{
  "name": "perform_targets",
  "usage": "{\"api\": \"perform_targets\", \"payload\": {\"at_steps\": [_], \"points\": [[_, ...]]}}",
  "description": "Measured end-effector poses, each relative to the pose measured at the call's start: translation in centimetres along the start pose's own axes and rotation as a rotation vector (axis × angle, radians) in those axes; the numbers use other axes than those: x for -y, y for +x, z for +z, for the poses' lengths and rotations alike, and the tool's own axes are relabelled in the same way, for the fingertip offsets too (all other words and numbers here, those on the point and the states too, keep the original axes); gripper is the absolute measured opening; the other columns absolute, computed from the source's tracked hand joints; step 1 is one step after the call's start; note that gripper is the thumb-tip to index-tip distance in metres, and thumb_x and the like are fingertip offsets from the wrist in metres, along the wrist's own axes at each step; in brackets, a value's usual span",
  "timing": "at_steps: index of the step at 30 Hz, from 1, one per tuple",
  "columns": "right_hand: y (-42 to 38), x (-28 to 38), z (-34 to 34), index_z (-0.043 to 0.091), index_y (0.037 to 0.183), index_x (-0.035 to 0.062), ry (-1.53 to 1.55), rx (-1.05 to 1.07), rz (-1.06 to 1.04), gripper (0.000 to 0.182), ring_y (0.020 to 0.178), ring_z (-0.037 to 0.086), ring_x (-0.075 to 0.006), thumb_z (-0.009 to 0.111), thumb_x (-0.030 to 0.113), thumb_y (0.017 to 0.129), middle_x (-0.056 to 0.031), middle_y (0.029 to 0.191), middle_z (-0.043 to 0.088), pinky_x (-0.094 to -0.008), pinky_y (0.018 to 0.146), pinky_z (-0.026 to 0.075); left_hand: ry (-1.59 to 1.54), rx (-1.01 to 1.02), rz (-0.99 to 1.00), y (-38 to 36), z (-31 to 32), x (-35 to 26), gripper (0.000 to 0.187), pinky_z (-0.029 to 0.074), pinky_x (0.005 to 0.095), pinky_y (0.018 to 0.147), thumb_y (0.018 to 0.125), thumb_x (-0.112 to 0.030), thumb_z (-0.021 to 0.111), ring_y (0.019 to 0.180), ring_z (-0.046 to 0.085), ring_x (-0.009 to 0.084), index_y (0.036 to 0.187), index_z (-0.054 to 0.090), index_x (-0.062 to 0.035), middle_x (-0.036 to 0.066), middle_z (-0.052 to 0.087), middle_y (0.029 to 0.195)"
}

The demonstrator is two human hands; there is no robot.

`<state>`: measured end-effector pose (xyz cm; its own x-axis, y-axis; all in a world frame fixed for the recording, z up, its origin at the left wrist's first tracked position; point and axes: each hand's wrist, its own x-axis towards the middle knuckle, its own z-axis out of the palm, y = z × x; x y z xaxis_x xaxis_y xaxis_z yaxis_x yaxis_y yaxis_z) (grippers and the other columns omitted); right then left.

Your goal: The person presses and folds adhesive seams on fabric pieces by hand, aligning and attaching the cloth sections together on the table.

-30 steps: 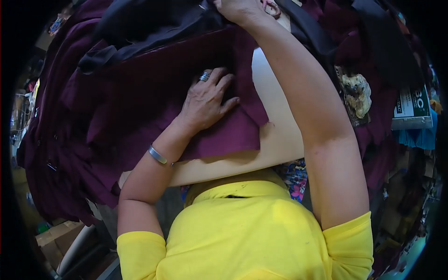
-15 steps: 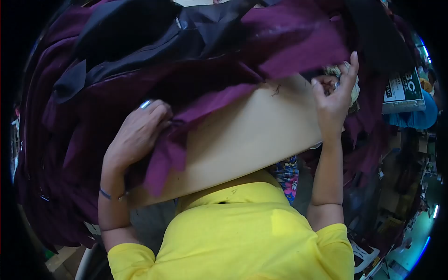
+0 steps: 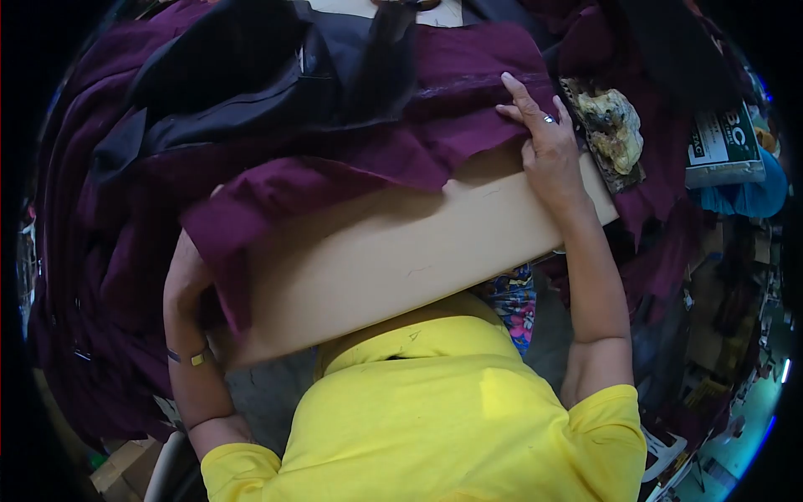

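Observation:
A maroon cloth (image 3: 351,171) lies across the tan board (image 3: 401,259) in front of me, with its near edge loose and wavy. My left hand (image 3: 187,266) is at the left end of this cloth, under a hanging flap that covers most of its fingers; one fingertip shows at the flap's upper edge. On the right, my right hand (image 3: 548,155) rests on the cloth near the board's far edge. Its fingers are stretched and apart, and a ring shows on one of them. Black cloth (image 3: 242,105) lies folded over the maroon behind.
Beside my right hand sits a crumpled yellowish lump (image 3: 615,130) on a dark flat piece. A green and white box (image 3: 726,149) stands farther right, above something blue (image 3: 740,197). Maroon garments (image 3: 92,276) are heaped along the left.
The maroon cloth now lies flatter over the board's far side. My left hand has moved left, under the flap. My right hand has shifted left onto the cloth, its fingers spreading and uncovering the yellowish lump.

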<state>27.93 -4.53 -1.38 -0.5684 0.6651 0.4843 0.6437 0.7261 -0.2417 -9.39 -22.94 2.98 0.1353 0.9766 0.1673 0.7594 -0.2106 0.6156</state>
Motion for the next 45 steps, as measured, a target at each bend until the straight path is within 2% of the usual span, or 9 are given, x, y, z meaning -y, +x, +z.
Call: {"api": "perform_targets", "payload": {"at_steps": [5, 8, 11, 17, 24, 32, 37, 42, 45], "points": [[-0.3, 3.5, -2.2, 0.042, 0.134, 0.0186, 0.029, -0.099, -0.163, 0.071, 0.088, 0.064, -0.0167, 0.048, -0.013, 0.071, -0.005, 0.102, 0.065, -0.0444, 0.101, 0.033, 0.228, 0.015, -0.119, -2.8, -1.9, 8.1, 0.027, 0.039, 0.0373, 0.088, 0.08, -0.01, 0.055, 0.096, 0.054, 0.0289, 0.105, 0.054, 0.0003, 0.013, 0.058, 0.098], [-2.3, 7.1, -5.0, 0.044, 0.131, 0.0091, 0.28, 0.424, -0.08, 0.066, 0.094, 0.064, -0.0178, 0.05, -0.01, 0.068, -0.0071, 0.119, 0.059, -0.0455, 0.102, 0.031, -0.338, 0.191, -0.402, 0.2, -4.4, 1.4, 0.016, 0.044, 0.0363, 0.08, 0.08, -0.007, 0.053, 0.087, 0.058, 0.0254, 0.093, 0.057, 0.0011, 0.011, 0.06, 0.089], [-1.8, 7.5, -7.2, 0.043, 0.131, 0.0084, 0.473, 0.592, -0.088, 0.059, 0.095, 0.063, -0.0196, 0.057, -0.002, 0.074, -0.0089, 0.118, 0.058, -0.0417, 0.097, 0.037, 0.487, 0.008, -0.097, 2.1, -3.9, -6.5, 0.011, 0.046, 0.034, 0.073, 0.08, -0.006, 0.055, 0.079, 0.06, 0.0259, 0.088, 0.059, 0.0013, 0.012, 0.06, 0.083], [2.0, 2.0, -0.9, 0.037, 0.135, 0.0171, 0.41, 0.164, 0.031, 0.059, 0.102, 0.056, -0.0324, 0.062, 0.018, 0.081, -0.0143, 0.113, 0.058, -0.0359, 0.086, 0.045, 0.275, 0.173, 0.396, 6.0, 1.4, -11.9, 0.031, 0.036, 0.0455, 0.097, 0.072, -0.015, 0.065, 0.114, 0.05, 0.0318, 0.102, 0.061, -0.0073, 0.009, 0.06, 0.109], [0.6, 2.8, -0.3, 0.03, 0.138, 0.0209, 0.001, 0.136, 0.193, 0.07, 0.108, 0.052, -0.0328, 0.065, 0.015, 0.078, -0.0139, 0.118, 0.054, -0.0402, 0.084, 0.045, 0.435, 0.311, 0.109, 4.5, 5.5, -8.6, 0.058, 0.039, 0.0394, 0.089, 0.066, -0.02, 0.072, 0.104, 0.047, 0.0313, 0.118, 0.048, -0.0093, 0.012, 0.047, 0.114], [2.4, 4.0, 2.4, 0.026, 0.138, 0.0219, 0.279, 0.069, -0.055, 0.075, 0.078, 0.061, -0.0367, 0.06, -0.001, 0.075, -0.0169, 0.095, 0.062, -0.0441, 0.07, 0.05, 0.926, 0.277, 0.056, 1.4, -0.7, -4.1, 0.038, 0.047, 0.0341, 0.076, 0.072, -0.004, 0.054, 0.088, 0.055, 0.0246, 0.109, 0.06, -0.0131, 0.009, 0.052, 0.104], [3.1, 4.8, 2.6, 0.024, 0.139, 0.0223, 0.356, 0.142, -0.01, 0.077, 0.073, 0.061, -0.0361, 0.06, -0.001, 0.075, -0.0156, 0.089, 0.063, -0.0444, 0.067, 0.049, 0.39, 0.379, 0.04, 2.8, -1.1, -11.6, 0.048, 0.046, 0.0391, 0.084, 0.062, -0.002, 0.068, 0.101, 0.054, 0.0316, 0.109, 0.06, -0.0082, 0.012, 0.053, 0.112], [2.8, 4.0, 2.9, 0.026, 0.139, 0.0222, 0.306, 0.068, -0.094, 0.074, 0.069, 0.061, -0.0342, 0.06, 0.002, 0.077, -0.0143, 0.086, 0.064, -0.0438, 0.063, 0.049, 0.166, 0.289, 0.427, 8.0, 6.3, -11.1, 0.06, 0.038, 0.042, 0.098, 0.075, -0.029, 0.066, 0.111, 0.049, 0.034, 0.127, 0.046, -0.0082, 0.016, 0.053, 0.117], [3.3, 2.9, 2.9, 0.027, 0.139, 0.0226, 0.159, 0.006, -0.189, 0.07, 0.063, 0.061, -0.0317, 0.059, 0.004, 0.079, -0.0136, 0.082, 0.064, -0.0406, 0.056, 0.05, 0.339, 0.12, 0.15, 9.7, 7.3, -6.0, 0.071, 0.03, 0.0413, 0.105, 0.08, -0.038, 0.062, 0.124, 0.037, 0.036, 0.137, 0.032, -0.0086, 0.018, 0.042, 0.133]]}}
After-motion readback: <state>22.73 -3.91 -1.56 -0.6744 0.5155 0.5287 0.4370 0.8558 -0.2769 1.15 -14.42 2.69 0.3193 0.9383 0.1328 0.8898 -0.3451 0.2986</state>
